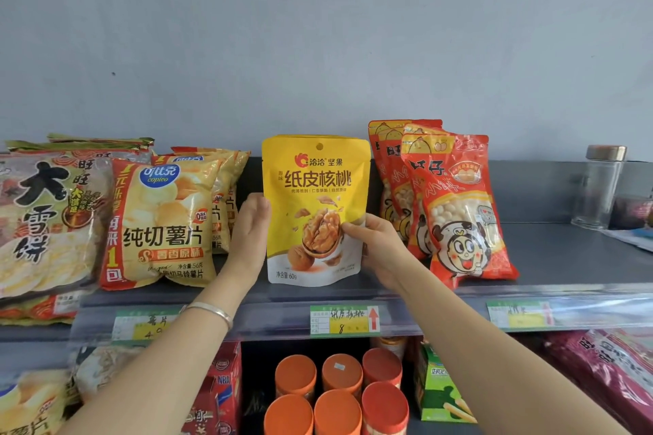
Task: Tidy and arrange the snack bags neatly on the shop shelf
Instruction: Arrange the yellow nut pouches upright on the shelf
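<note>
Yellow walnut bag (316, 208) stands upright midway along the grey shelf (565, 258), above its price tag (344, 320). My right grip (380, 247) pinches its right edge, thumb in front; my left grip (249, 233) lies flat, fingers straight, against its left edge. Crisp bags (159, 219) to the left and red biscuit bags (456, 208) to the right lean unevenly, so I judge squaring them remains. Behind is a plain grey wall (318, 28).

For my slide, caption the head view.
Left hand and right hand steady a yellow walnut pouch upright on the shelf.
</note>
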### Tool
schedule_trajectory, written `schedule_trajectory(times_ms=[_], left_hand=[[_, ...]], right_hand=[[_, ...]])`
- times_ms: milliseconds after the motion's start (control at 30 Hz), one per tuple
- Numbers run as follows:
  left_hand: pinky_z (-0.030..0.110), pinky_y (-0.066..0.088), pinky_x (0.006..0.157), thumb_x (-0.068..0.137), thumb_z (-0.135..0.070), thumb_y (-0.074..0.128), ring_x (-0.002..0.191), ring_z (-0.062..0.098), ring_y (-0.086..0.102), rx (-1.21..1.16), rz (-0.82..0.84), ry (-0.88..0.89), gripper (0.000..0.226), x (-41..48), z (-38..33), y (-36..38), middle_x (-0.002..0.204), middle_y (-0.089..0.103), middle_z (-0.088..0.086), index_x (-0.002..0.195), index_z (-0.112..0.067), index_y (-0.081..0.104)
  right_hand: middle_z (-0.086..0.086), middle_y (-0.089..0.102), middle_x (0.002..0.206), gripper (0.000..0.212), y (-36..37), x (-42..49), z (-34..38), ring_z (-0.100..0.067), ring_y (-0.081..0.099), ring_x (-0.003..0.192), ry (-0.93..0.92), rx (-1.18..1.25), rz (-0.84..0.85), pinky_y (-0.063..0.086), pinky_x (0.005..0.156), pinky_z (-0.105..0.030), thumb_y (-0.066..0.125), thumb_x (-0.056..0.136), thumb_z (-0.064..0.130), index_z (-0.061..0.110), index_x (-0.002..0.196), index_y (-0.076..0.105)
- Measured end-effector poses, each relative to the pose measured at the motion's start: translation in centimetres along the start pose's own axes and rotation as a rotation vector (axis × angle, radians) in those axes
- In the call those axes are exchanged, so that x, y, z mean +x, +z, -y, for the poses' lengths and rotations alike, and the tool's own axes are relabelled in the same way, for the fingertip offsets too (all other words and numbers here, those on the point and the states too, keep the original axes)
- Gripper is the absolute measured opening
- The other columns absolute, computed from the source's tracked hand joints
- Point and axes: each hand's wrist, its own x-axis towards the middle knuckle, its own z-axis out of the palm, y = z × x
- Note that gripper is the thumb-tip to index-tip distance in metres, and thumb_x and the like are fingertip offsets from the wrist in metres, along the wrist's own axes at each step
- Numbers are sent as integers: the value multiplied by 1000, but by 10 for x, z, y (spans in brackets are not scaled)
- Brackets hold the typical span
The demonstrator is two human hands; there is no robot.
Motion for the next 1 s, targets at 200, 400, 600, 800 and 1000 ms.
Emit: schedule_trajectory(times_ms=[200,400,600,800,1000], left_hand=[[24,44,81,100,-31,34,88,7,55,4,28,-34,21,-4,1,3,99,61,0,99,-30,55],[19,40,73,95,-42,38,79,4,49,124,-121,71,24,-5,-1,1,88,53,-7,97,-20,48],[29,36,78,93,-31,42,87,17,46,470,-384,392,27,-10,-12,0,92,51,4,93,-6,53],[40,31,82,89,-29,45,99,25,45,822,-389,537,15,-13,-26,31,103,58,11,96,-16,51],[46,38,91,83,-17,55,110,31,45,757,-434,454,26,1,-31,40,116,49,19,107,-9,52]], right_hand=[[-3,74,91,11,4,-10,4,-16,70,81,-22,-15,41,55,69,-31,62,91,16,16,100,66],[-6,71,99,15,4,-12,4,-20,68,89,-52,-26,37,55,81,-37,63,90,15,15,106,62],[0,64,105,45,-11,-13,10,-17,63,94,-248,-388,-194,51,78,-26,65,89,26,24,130,46],[-2,58,118,47,-37,-19,24,-14,59,98,-547,-839,-293,52,82,-32,61,92,24,19,136,46],[-4,57,122,42,-61,-20,34,-5,51,92,-632,-936,-217,48,79,-26,58,93,18,16,134,49]])
